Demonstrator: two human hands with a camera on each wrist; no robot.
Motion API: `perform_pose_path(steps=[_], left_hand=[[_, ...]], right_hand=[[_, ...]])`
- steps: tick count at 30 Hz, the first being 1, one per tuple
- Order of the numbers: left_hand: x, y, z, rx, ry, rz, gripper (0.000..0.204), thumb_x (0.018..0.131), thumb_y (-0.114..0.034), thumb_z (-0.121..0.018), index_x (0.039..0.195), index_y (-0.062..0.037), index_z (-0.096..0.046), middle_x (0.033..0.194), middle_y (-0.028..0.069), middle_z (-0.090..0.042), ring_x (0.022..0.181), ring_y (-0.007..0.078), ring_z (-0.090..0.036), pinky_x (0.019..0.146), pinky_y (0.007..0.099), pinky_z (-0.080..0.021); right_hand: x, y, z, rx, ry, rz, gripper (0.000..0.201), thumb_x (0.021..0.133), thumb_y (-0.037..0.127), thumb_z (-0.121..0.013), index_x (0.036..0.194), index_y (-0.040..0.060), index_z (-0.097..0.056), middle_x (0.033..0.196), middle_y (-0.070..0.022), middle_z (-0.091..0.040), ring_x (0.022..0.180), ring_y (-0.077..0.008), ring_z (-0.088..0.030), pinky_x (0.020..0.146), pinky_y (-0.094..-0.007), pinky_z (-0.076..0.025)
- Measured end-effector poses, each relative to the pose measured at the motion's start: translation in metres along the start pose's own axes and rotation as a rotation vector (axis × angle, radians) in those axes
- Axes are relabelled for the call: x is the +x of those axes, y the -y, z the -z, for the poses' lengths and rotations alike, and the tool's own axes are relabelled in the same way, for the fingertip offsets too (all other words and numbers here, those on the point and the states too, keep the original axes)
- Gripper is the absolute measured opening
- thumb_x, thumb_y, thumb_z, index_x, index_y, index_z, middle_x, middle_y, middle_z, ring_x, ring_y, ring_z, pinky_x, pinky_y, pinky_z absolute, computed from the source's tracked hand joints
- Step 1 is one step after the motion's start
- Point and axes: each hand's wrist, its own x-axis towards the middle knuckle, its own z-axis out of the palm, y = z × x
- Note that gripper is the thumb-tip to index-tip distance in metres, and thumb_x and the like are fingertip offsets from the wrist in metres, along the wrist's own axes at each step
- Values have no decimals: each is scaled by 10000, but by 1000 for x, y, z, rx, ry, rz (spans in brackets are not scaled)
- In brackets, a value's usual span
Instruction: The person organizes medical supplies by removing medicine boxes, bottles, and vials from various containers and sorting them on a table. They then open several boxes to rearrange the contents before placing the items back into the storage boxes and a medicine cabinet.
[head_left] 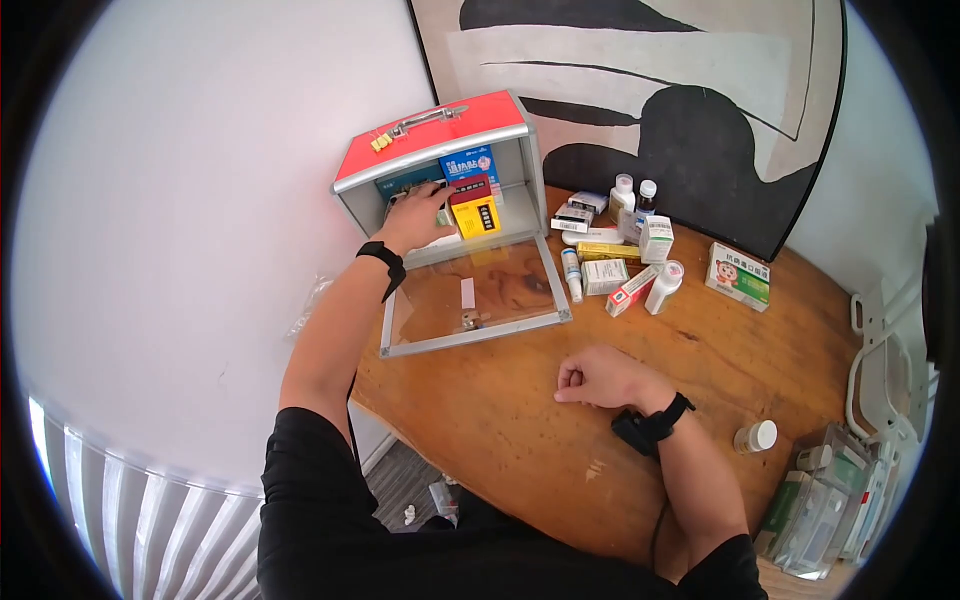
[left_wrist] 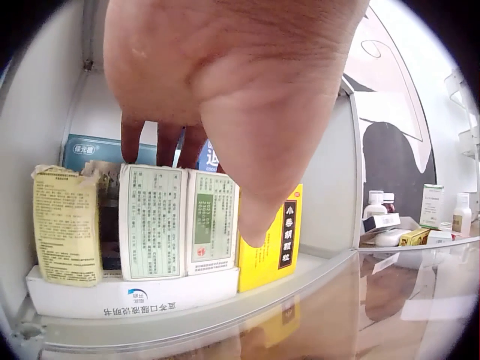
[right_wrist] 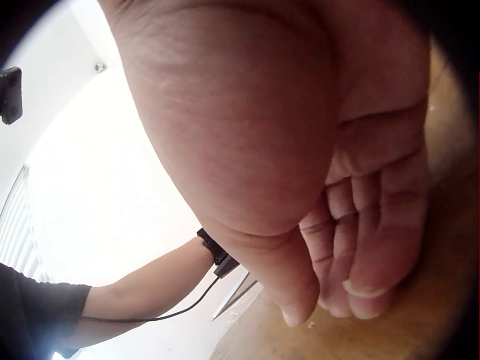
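Note:
A red case [head_left: 430,125] with silver edges stands on the wooden table, its clear front panel [head_left: 475,338] folded down. My left hand [head_left: 415,218] reaches inside, over a row of medicine boxes. In the left wrist view, its fingers extend behind two white-and-green boxes [left_wrist: 154,225], and the thumb lies in front, against the yellow box [left_wrist: 289,247]. A worn pale-yellow box [left_wrist: 66,229] stands at the row's left end, and a white box [left_wrist: 135,296] lies flat below. My right hand [head_left: 610,378] rests on the table, fingers loosely curled, holding nothing.
Right of the case cluster several bottles and boxes, including a white bottle [head_left: 664,287]. A green-and-white box [head_left: 739,276] lies farther right. A small white jar [head_left: 756,437] is near a clear bin [head_left: 820,510]. A framed picture [head_left: 690,130] leans behind.

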Motion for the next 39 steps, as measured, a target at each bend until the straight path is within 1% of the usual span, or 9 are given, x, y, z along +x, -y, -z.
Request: perform_pose_path(steps=[7, 11, 13, 19, 26, 31, 32, 34, 39], left_hand=[[8, 7, 1, -19, 17, 29, 914, 845, -409, -868, 1619, -130, -469, 1603, 172, -538, 1508, 384, -482, 1229, 569, -387], [5, 4, 12, 8, 40, 2, 956, 835, -415, -878, 1640, -130, -449, 1608, 167, -539, 1521, 356, -468, 1257, 542, -351], [4, 5, 9, 8, 33, -30, 951, 842, -415, -873, 1645, -137, -448, 1615, 166, -525, 1515, 359, -469, 1265, 536, -339], [1, 8, 1, 139, 10, -58, 847, 842, -429, -875, 1564, -142, -536, 1598, 143, -519, 1502, 348, -465, 1236, 530, -360], [8, 0, 15, 200, 42, -126, 737, 823, -409, -894, 1449, -119, -636, 1615, 134, -504, 1518, 329, -449, 1243, 538, -359], [14, 1, 19, 292, 151, -207, 670, 770, -322, -918, 1379, -135, -710, 1512, 43, -622, 1533, 292, -442, 1264, 578, -344], [13, -2, 21, 293, 151, -207, 670, 770, -322, -918, 1379, -135, -710, 1512, 43, -622, 1533, 292, -442, 1264, 578, -344], [11, -8, 23, 319, 210, -223, 582, 729, -267, -930, 1278, -157, -775, 1423, 25, -688, 1519, 289, -466, 1287, 614, -316], [26, 3, 9, 429, 243, -288, 611, 676, -230, -946, 1270, -206, -804, 1395, 35, -717, 1497, 301, -505, 1305, 621, -287]], right_hand=[[-2, -1, 0, 7, -13, 10, 268, 918, 309, -837, 970, 48, -798, 900, -119, -789, 848, -269, -757, 756, -394, -580], [-3, 2, 2, 16, -7, -42, 272, 918, 311, -837, 981, 49, -797, 906, -117, -792, 842, -270, -761, 752, -394, -582], [-1, -4, -2, -50, -28, 70, 235, 974, 284, -809, 1001, 54, -766, 803, -47, -755, 686, -159, -726, 657, -339, -560], [-3, 3, 1, 39, 28, -33, 245, 980, 284, -805, 1007, 44, -764, 815, -53, -758, 692, -162, -728, 661, -341, -563], [-2, -1, -1, 15, -16, 17, 250, 976, 284, -809, 1013, 40, -766, 834, -60, -763, 694, -165, -729, 664, -340, -567], [-1, -3, -3, 14, -15, 36, 234, 973, 273, -806, 1003, 44, -766, 818, -56, -762, 697, -168, -733, 660, -338, -565], [-2, -1, -1, 15, -15, 36, 234, 973, 273, -806, 1003, 44, -766, 818, -56, -762, 697, -168, -733, 660, -338, -565], [-4, 6, 1, 41, 4, -31, 253, 933, 275, -827, 980, 31, -783, 895, -112, -797, 761, -242, -765, 722, -393, -587], [-2, 0, -1, -1, -25, 16, 250, 934, 276, -825, 981, 34, -784, 889, -108, -797, 759, -241, -766, 725, -393, -586]])
